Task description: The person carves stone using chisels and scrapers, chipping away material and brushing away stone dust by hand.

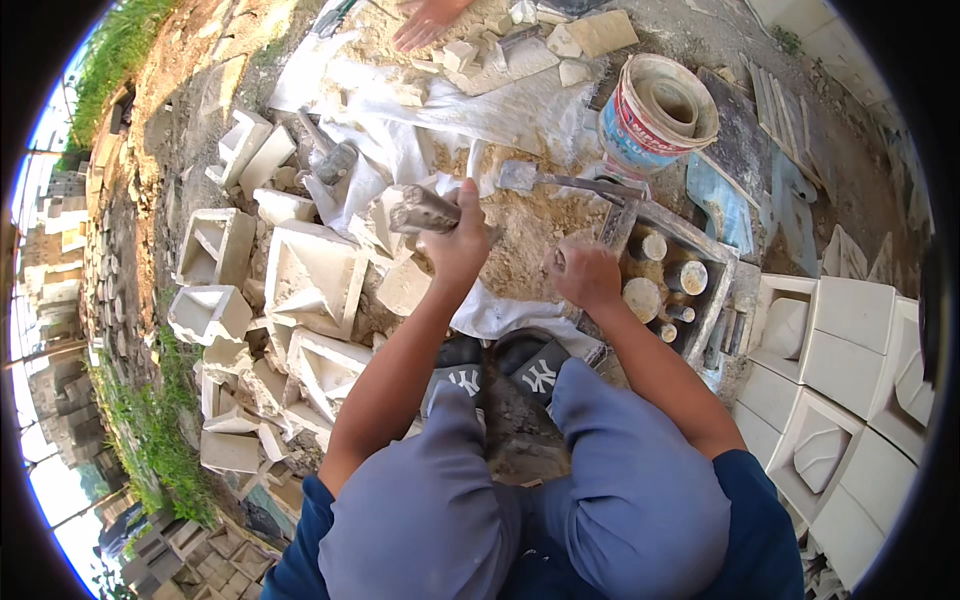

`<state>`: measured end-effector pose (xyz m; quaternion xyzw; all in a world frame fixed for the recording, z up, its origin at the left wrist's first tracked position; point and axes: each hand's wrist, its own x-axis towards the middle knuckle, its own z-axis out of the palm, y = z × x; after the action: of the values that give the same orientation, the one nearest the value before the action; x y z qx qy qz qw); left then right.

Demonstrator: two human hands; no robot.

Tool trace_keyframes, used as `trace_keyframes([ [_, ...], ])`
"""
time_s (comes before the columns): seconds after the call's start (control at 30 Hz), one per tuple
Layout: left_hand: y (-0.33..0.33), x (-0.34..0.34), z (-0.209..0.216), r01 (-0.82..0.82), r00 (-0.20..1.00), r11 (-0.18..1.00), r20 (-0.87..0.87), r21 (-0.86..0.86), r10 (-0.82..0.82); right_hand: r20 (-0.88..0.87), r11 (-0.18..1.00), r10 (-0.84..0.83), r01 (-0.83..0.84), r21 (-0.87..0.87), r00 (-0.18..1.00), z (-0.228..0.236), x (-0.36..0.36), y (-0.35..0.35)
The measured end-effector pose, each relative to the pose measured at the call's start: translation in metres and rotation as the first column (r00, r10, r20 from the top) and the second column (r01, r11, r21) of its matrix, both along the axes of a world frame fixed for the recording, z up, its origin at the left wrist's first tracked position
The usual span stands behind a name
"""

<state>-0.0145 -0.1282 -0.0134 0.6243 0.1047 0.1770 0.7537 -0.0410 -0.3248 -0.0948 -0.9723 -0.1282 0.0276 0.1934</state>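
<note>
My left hand is closed with the thumb up, wrapped round a rough grey-brown cylindrical piece; its exact kind is unclear. Over the sandy ground to its right, my right hand is curled into a fist. A small dark end shows at its fingers, too little to name. Beyond both hands lies a flat-bladed scraper, its dark handle reaching toward a wooden box that holds several pale cylinders. Broken pale block pieces lie just left of my left hand.
Hollow cast blocks are heaped on the left, near a hammer on a white sheet. A paint bucket stands far right, with stacked pale blocks nearer. Another person's hand rests on sand at the far edge.
</note>
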Motion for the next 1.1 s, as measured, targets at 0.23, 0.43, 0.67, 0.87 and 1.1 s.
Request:
trace_keyframes([
  [0.23, -0.004, 0.012, 0.029, -0.060, 0.998, 0.998, 0.021, -0.036, 0.061, -0.023, 0.999, -0.032, 0.031, -0.029, 0.999, 0.000, 0.000, -0.009],
  [0.43, 0.009, 0.043, -0.010, -0.066, 0.995, 0.996, -0.071, 0.051, 0.070, -0.009, 1.000, 0.004, -0.004, -0.031, 1.000, -0.010, 0.002, -0.004],
  [0.67, 0.023, 0.040, -0.025, -0.090, 0.995, 0.996, 0.046, 0.022, 0.089, -0.066, 0.999, -0.001, -0.002, -0.038, 0.998, 0.004, 0.004, 0.002],
  [0.87, 0.009, 0.028, 0.027, -0.114, 0.991, 0.993, 0.069, 0.026, 0.112, 0.049, 0.999, -0.035, 0.035, 0.002, 0.998, -0.004, 0.001, -0.012],
  [1.1, 0.018, 0.033, 0.003, -0.077, 0.997, 0.995, -0.025, 0.057, 0.079, 0.095, 1.000, -0.012, 0.010, 0.014, 0.995, -0.016, 0.004, -0.014],
])
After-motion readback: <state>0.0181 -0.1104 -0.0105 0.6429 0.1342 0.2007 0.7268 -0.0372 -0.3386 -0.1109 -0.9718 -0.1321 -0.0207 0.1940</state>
